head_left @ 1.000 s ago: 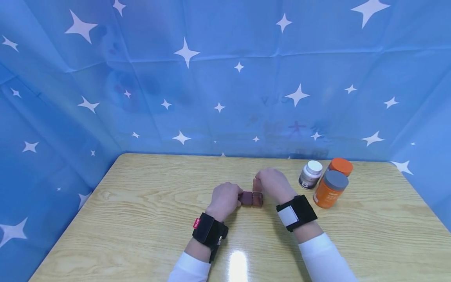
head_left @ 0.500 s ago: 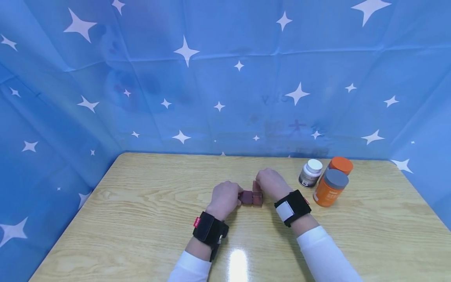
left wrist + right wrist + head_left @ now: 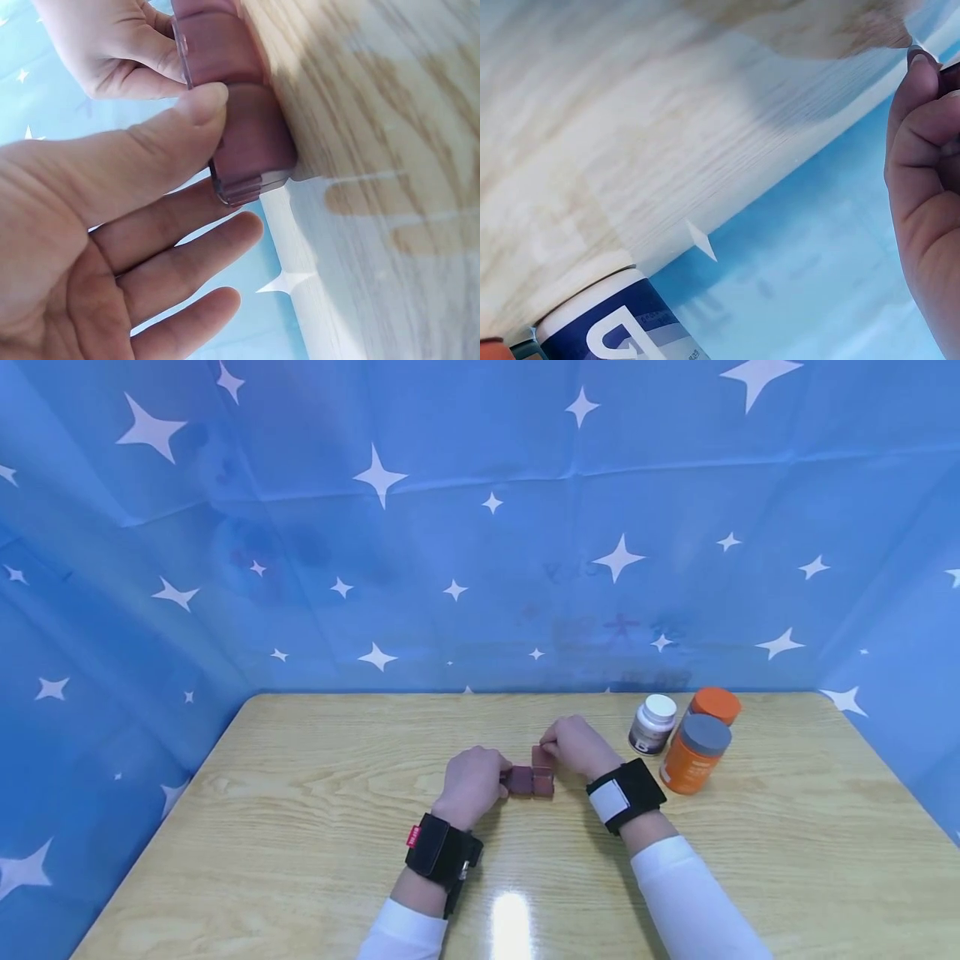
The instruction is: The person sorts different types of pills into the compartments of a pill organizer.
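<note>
At the frame's lower centre, the left hand [image 3: 469,783] pinches a reddish case [image 3: 520,782] — likely light, stiff, slick, best held by its ends — while the right hand [image 3: 581,747] pinches its raised lid [image 3: 539,756].

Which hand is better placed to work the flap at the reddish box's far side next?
Probably the right hand: its curled fingers already appear to pinch the flap, while the left hand grips the reddish box by its left end, seemingly steadying it.
</note>
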The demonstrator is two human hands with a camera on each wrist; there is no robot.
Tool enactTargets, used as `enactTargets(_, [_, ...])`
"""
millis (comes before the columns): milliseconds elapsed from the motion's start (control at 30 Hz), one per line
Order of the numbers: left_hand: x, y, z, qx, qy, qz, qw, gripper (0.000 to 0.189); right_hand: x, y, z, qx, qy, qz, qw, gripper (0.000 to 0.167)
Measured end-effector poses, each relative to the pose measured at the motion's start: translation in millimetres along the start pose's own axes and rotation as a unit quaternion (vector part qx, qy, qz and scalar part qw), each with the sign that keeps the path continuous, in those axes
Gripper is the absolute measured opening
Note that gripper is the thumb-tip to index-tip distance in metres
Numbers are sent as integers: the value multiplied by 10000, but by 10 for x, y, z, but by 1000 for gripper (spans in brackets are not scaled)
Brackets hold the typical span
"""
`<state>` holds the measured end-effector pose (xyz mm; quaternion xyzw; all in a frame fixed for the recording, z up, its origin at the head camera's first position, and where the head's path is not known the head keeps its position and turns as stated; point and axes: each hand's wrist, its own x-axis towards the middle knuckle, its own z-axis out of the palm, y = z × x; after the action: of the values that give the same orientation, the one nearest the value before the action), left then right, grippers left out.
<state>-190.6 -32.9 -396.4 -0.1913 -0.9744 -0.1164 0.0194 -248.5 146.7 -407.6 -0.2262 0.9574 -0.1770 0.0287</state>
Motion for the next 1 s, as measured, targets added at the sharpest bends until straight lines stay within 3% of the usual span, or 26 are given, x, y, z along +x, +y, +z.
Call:
enactTargets(233, [-20,-23,6,44,45,19,10000,19,-2,-23,-12,18,-95,-53,9999,22])
enactTargets(400, [-13,-16,3,13,40,-22,10000,19,-98,-66,-139,84,147,-42,9998,18])
enactTargets(500, [-12,-17,-4,-102,-21,-18,9999,24,-180,-84,-310,-98,361,-43,9993,24])
enactTargets(700, [-47,-83,-113,-925,-322,-85,9952,61,-366,-50,-830,-452,654,231,9966,37])
enactTargets(833, [-89,-139,-257,-1238,-237,-306,9915,55,-440,75,-1135,-908,234,708,9931,48])
enactTargets(1000, [-184,-171,-413,-1286,-109,-448,9906,47,-492,302,-1273,-1271,-413,937,9866,55])
